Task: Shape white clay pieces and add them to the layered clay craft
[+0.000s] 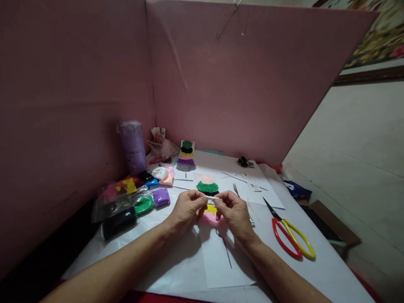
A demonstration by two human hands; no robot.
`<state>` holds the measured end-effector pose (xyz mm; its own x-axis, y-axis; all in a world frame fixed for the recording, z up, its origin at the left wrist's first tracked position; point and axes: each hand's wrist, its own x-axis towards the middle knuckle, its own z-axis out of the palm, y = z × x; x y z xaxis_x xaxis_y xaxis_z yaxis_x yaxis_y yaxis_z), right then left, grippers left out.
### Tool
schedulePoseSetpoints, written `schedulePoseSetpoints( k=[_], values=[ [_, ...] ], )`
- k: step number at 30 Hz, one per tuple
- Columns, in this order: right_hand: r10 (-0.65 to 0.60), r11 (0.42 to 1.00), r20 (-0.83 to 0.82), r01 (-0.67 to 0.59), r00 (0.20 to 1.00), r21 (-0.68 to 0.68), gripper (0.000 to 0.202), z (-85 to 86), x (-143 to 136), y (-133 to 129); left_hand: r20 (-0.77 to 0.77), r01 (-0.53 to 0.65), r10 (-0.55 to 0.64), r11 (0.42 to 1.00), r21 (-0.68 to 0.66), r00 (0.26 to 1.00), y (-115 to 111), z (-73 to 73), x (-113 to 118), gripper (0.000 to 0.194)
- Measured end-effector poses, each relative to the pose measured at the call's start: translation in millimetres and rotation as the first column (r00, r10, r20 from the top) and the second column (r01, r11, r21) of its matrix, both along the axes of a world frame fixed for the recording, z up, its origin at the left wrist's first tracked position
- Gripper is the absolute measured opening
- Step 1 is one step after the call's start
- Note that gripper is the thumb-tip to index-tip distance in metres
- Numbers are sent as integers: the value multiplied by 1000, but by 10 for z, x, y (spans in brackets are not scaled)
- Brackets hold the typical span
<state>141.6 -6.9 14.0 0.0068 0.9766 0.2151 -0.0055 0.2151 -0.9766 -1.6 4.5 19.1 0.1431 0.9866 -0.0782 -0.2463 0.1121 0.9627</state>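
My left hand point(189, 208) and my right hand point(232, 210) pinch the two ends of a thin white strip of clay point(212, 198). They hold it above a white paper point(225, 269) at the middle of the table. On that paper is a striped clay shape point(207, 186) with peach, green, black, yellow and pink bands, partly hidden behind my fingers. A dark curved line runs down from its pink end. Behind it stands a finished-looking striped picture point(186, 158) with green, black, yellow, pink, purple and grey bands.
Red-and-yellow-handled scissors point(292, 237) lie open at right. A fork point(236, 190) lies beyond my right hand. Clay packets, including purple point(161, 197), green point(144, 205) and black point(120, 223), are at left, before a purple cylinder point(131, 147). Pink panels point(246, 84) enclose the back.
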Motion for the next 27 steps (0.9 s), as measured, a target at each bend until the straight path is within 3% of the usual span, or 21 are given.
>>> schedulePoseSetpoints(
  k=[3,7,16,21,27],
  values=[
    [-63,997,-92,59,994,-41,17,6,9,30,18,-61,62,997,-44,998,2,12,-3,23],
    [-148,988,-175,138,973,-69,16,4,32,56,20,-156,156,988,-8,987,28,22,-38,20],
    [-267,963,-186,253,946,-96,15,-14,101,127,32,-226,225,974,4,974,87,-30,-129,20],
    [-188,979,-167,171,968,-112,26,-69,105,137,117,-138,141,990,-35,983,78,-17,-158,30],
    [-66,994,-140,53,988,-95,33,-67,90,106,184,16,9,991,-134,983,53,-8,-135,57]
  ],
)
